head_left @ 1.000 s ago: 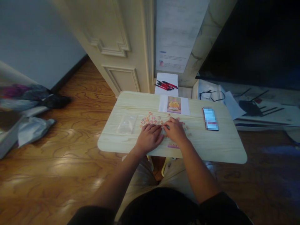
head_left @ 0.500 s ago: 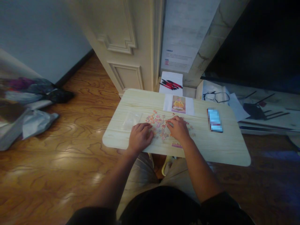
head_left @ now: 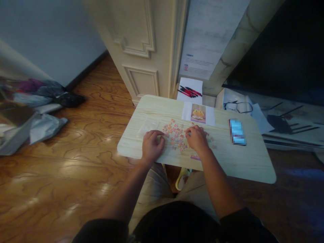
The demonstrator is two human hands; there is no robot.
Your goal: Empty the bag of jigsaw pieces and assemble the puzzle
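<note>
Many small pastel jigsaw puzzle pieces [head_left: 177, 133] lie loosely scattered across the middle of a pale wood-grain table [head_left: 243, 162]. My left hand [head_left: 153, 145] rests at the left side of the pile, thumb apart from the fingers, with nothing visible in it. On the pile's right side, my right hand [head_left: 197, 138] has its thumb and fingertips pinched together at a small puzzle piece. Several pieces are partly hidden behind that hand. A purple strip [head_left: 195, 157], looking like joined pieces, lies near the table's front edge below my right wrist.
A clear plastic bag [head_left: 149, 127] lies left of the pieces. Behind them is a sheet with a printed yellow character picture [head_left: 198, 113]. A phone [head_left: 237, 132] lies at the right. Beyond the back edge are red and black pens [head_left: 189, 91] and a white box [head_left: 234, 98] with glasses.
The view has shifted, so the table appears farther right. My left hand has drawn slightly left relative to the pieces. My right hand stays at about the same spot over the pile.
</note>
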